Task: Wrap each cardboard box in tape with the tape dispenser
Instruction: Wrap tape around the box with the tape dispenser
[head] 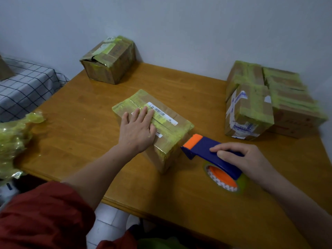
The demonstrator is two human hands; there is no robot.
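A cardboard box (172, 126) with yellow-green tape bands and a white barcode label lies in the middle of the wooden table (89, 108). My left hand (138, 128) rests flat on its top, fingers spread. My right hand (239, 159) grips the blue and orange tape dispenser (203, 148), which carries a roll of yellow-green tape (224, 178). The dispenser's orange front end touches the box's right side, low down.
A taped box (109, 60) stands at the table's far left corner. Several taped boxes (269, 99) are stacked at the right. Crumpled yellow-green tape (16, 139) hangs off the left edge. A checked cloth (27, 87) lies beyond it.
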